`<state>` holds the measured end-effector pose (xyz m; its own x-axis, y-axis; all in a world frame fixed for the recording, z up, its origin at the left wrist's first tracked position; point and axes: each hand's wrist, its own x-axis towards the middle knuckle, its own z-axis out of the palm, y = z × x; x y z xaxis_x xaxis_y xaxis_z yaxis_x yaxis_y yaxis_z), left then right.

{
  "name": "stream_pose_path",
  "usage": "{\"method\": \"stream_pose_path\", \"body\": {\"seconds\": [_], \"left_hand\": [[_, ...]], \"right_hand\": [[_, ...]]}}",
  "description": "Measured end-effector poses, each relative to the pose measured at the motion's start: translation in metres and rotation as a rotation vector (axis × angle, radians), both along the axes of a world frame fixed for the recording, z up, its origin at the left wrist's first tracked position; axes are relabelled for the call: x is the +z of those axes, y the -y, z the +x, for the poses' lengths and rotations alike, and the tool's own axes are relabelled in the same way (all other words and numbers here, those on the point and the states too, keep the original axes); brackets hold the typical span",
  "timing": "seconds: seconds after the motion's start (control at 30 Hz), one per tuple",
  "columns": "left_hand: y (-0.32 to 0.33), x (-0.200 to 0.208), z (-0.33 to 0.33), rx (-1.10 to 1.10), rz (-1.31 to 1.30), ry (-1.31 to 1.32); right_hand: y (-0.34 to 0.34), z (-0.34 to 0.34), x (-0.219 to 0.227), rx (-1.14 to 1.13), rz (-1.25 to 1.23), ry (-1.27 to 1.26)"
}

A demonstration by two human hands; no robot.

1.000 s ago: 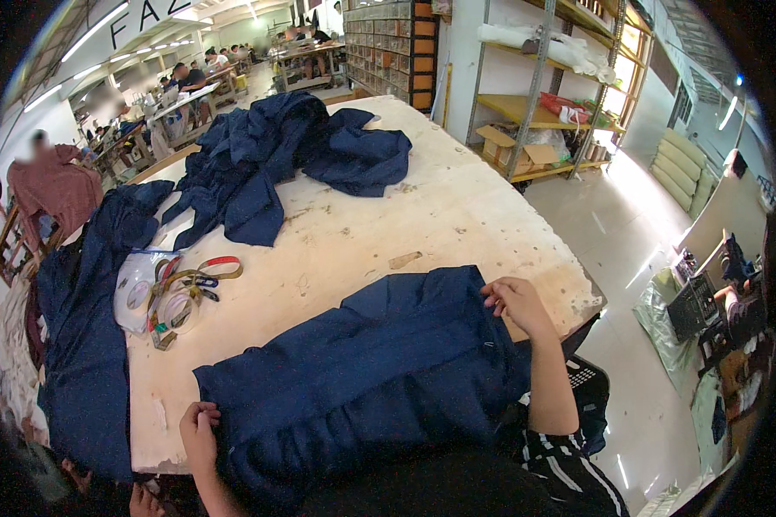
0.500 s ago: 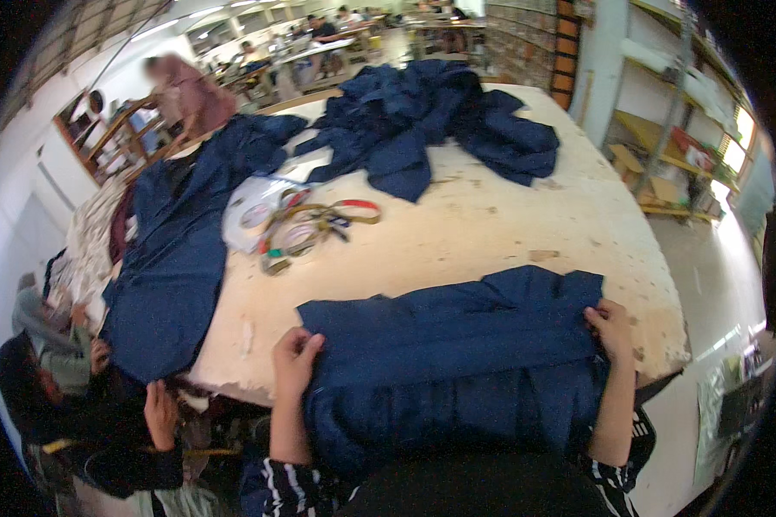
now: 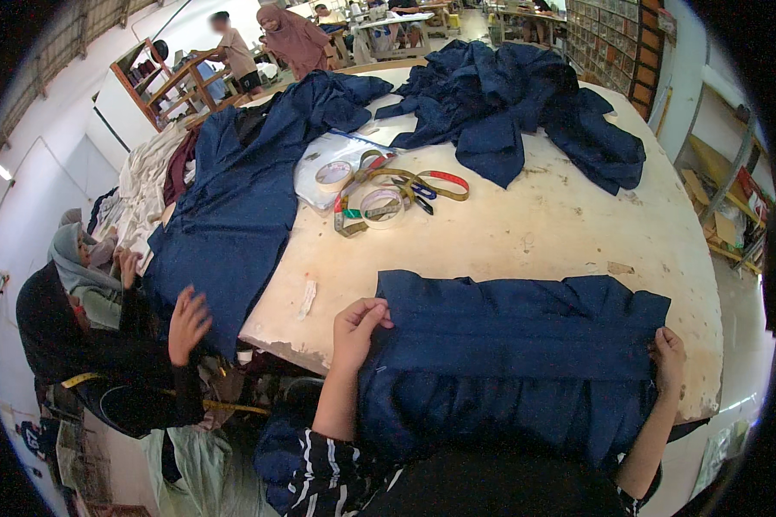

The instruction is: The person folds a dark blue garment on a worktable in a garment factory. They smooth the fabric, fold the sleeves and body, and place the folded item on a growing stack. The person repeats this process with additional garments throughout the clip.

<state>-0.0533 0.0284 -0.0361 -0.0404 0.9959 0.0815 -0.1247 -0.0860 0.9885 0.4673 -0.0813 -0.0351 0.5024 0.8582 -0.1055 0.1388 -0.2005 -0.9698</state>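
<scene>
A navy blue fabric piece (image 3: 517, 345) lies before me over the near edge of the table, its lower part hanging toward my body. A long fold runs across its width. My left hand (image 3: 362, 327) pinches the left edge of the cloth between thumb and fingers. At the opposite edge, my right hand (image 3: 667, 358) is closed on the cloth with bent fingers. Between the two hands the fabric is spread out, with small wrinkles along its far edge. Both forearms come out of black-and-white striped sleeves.
Masking tape rolls (image 3: 334, 177), a tape measure (image 3: 444, 185) and a clear plastic bag (image 3: 319, 155) lie on the wooden table (image 3: 526, 233). More navy fabric (image 3: 491, 95) is heaped at the back. On the left, a co-worker's hand (image 3: 188, 326) is beside another navy cloth (image 3: 224, 250).
The view has swung left, so things appear farther right. My hands still hold the cloth's two sides. The co-worker's near hand has lifted and is blurred.
</scene>
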Motion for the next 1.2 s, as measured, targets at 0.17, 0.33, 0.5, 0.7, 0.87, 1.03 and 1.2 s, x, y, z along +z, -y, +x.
{"method": "stream_pose_path", "body": {"seconds": [0.17,0.33,0.5,0.7,0.87,1.03,1.2], "left_hand": [[0.001,-0.005,-0.006,-0.053,0.003,-0.066],[0.002,-0.004,0.002,-0.037,-0.002,-0.130],[-0.002,-0.005,0.005,0.004,0.002,-0.115],[-0.003,-0.006,0.007,0.026,-0.002,-0.129],[-0.002,-0.009,0.002,0.035,0.031,-0.128],[-0.002,-0.008,0.005,0.076,0.064,-0.151],[-0.003,-0.005,0.005,0.093,0.057,-0.176]], "right_hand": [[0.000,-0.008,0.004,0.027,0.067,0.017],[0.001,-0.001,-0.001,0.037,0.004,0.153],[-0.003,-0.004,0.000,0.005,0.017,0.142],[-0.004,0.001,-0.001,0.000,-0.012,0.012],[-0.003,-0.002,-0.005,-0.006,0.112,-0.108],[-0.006,-0.002,-0.002,-0.029,0.108,-0.122],[-0.010,-0.003,-0.009,-0.061,0.135,-0.139]]}}
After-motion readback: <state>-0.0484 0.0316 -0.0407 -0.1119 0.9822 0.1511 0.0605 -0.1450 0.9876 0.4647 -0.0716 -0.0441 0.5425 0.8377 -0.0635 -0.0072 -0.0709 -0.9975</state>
